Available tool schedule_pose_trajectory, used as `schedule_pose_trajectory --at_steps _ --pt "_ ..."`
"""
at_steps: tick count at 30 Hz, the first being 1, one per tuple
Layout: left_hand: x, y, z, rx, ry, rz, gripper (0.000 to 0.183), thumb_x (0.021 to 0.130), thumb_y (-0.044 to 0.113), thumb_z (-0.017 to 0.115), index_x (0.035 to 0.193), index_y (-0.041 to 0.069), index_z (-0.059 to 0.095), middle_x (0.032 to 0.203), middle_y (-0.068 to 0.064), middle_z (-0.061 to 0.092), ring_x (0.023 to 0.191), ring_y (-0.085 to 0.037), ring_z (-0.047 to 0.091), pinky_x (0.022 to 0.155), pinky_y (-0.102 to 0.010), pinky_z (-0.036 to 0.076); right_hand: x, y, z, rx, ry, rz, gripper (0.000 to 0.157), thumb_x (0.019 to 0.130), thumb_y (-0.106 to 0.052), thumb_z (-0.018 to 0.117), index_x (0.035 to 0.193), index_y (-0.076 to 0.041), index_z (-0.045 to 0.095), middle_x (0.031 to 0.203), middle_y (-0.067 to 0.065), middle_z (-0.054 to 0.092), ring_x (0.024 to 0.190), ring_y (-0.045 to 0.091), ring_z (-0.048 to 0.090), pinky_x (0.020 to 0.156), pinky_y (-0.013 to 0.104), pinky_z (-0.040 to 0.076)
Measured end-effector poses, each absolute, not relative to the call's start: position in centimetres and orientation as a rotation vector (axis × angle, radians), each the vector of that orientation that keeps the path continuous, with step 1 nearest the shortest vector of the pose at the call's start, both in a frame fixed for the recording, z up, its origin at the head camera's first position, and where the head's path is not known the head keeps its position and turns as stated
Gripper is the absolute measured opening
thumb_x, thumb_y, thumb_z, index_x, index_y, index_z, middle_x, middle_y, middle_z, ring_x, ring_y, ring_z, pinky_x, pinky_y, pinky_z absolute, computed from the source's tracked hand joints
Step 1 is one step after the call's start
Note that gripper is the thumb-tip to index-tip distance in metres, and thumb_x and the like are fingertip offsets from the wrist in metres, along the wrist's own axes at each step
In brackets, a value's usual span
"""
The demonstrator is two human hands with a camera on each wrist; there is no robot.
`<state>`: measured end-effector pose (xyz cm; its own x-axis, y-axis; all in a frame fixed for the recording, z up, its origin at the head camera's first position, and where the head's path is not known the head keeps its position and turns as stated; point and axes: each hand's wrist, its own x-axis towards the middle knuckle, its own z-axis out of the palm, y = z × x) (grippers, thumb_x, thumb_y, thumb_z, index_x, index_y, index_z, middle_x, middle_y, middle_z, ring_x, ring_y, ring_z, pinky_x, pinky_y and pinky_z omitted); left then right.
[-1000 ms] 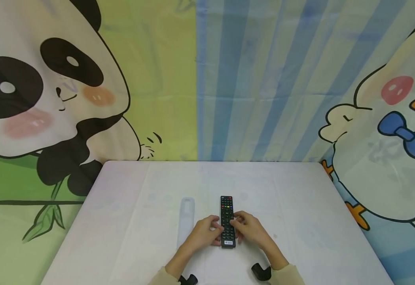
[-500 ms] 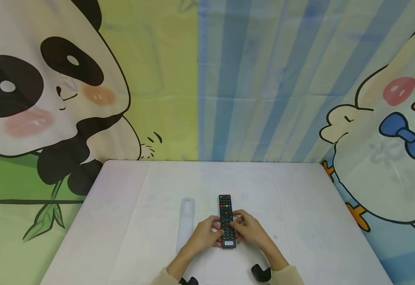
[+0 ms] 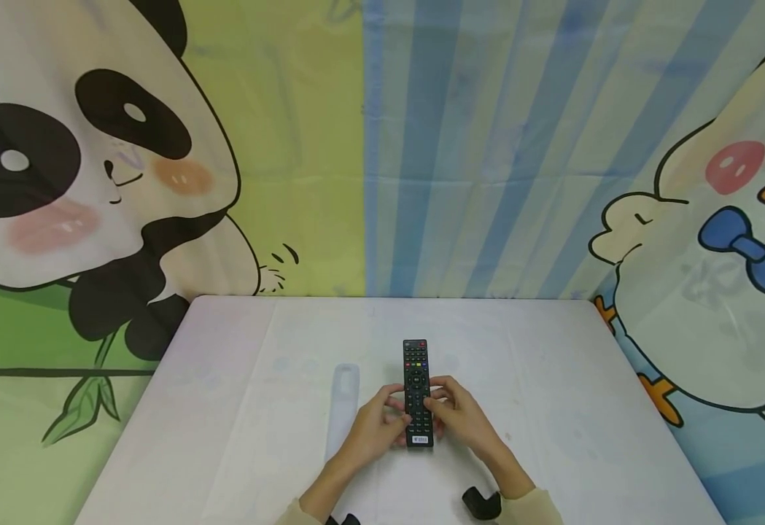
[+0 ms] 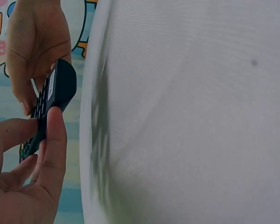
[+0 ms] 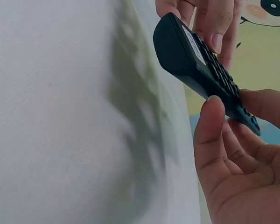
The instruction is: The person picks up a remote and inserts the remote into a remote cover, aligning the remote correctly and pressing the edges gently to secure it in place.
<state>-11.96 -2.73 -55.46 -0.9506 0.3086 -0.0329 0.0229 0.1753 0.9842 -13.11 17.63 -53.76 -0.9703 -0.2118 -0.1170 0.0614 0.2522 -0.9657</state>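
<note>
A black remote control [image 3: 418, 394] with small coloured buttons and a white label at its near end is held above the table between both hands. The left hand [image 3: 372, 426] pinches its left edge, thumb on the button face and fingers beneath. On the opposite edge the right hand [image 3: 464, 415] grips in the same way, its thumb over the keys. In the left wrist view the remote [image 4: 60, 86] shows its thick end and underside, off the tabletop. The right wrist view has the remote [image 5: 177, 51] tilted, with fingers under it.
A clear, pale plastic strip [image 3: 343, 408] lies on the white table [image 3: 257, 437] to the left of the hands. A black curved piece [image 3: 480, 503] sits by the right wrist. Printed cloth walls [image 3: 303, 146] with a panda and a duck border the table.
Both hands have shifted the remote slightly away from the body, and its far end now reaches farther up the head view. The clear strip has stayed in place.
</note>
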Motion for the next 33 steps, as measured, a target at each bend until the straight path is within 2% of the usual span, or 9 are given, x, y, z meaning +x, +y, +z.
schedule_pose_trajectory --at_steps 5,11,19,21,28,33 --pt "-11.5 -2.9 -54.6 0.391 2.283 1.851 0.054 0.095 0.006 0.067 0.145 0.013 0.047 0.112 -0.006 0.059 0.079 -0.013 0.067 0.062 -0.033 0.059 -13.1 17.5 -52.8 -0.178 2.344 -1.774 0.030 0.099 -0.014 0.066 0.126 -0.003 0.062 0.107 0.014 0.064 0.068 0.039 0.062 0.057 0.044 0.055" --pt "-11.3 -3.3 -53.8 0.425 2.312 1.874 0.053 0.095 0.005 0.066 0.144 0.017 0.049 0.112 -0.006 0.058 0.083 -0.014 0.068 0.062 -0.034 0.059 -13.0 17.4 -52.2 -0.222 2.345 -1.826 0.027 0.098 -0.015 0.067 0.123 -0.005 0.064 0.108 0.013 0.064 0.069 0.030 0.061 0.058 0.035 0.054" --pt "-11.4 -3.5 -53.3 0.448 2.306 1.948 0.042 0.095 0.008 0.070 0.134 0.013 0.057 0.109 -0.007 0.060 0.085 -0.015 0.068 0.065 -0.036 0.059 -12.7 17.2 -51.1 -0.313 2.380 -1.875 0.027 0.098 -0.021 0.068 0.122 -0.010 0.065 0.108 0.011 0.064 0.074 0.031 0.062 0.061 0.035 0.055" --pt "-11.4 -3.5 -53.2 0.444 2.293 1.983 0.037 0.094 0.008 0.070 0.130 0.010 0.060 0.108 -0.008 0.060 0.086 -0.016 0.068 0.065 -0.038 0.059 -12.6 17.2 -50.9 -0.316 2.393 -1.873 0.026 0.098 -0.020 0.068 0.122 -0.010 0.065 0.106 0.010 0.065 0.076 0.030 0.062 0.062 0.036 0.056" --pt "-11.2 -3.7 -53.0 0.388 2.293 2.034 0.032 0.095 0.013 0.071 0.125 0.008 0.061 0.103 -0.007 0.064 0.088 -0.023 0.068 0.069 -0.033 0.059 -11.9 16.8 -49.2 -0.399 2.558 -1.815 0.023 0.097 -0.007 0.066 0.120 -0.006 0.064 0.103 0.006 0.068 0.076 0.027 0.062 0.061 0.038 0.056" --pt "-11.3 -4.1 -52.7 0.262 2.089 2.108 0.035 0.100 0.020 0.065 0.127 -0.001 0.057 0.098 -0.021 0.066 0.084 -0.029 0.070 0.070 -0.035 0.059 -11.1 16.4 -47.9 -0.584 2.703 -1.802 0.025 0.093 0.004 0.068 0.117 -0.002 0.064 0.099 0.008 0.067 0.072 0.024 0.062 0.059 0.030 0.054"
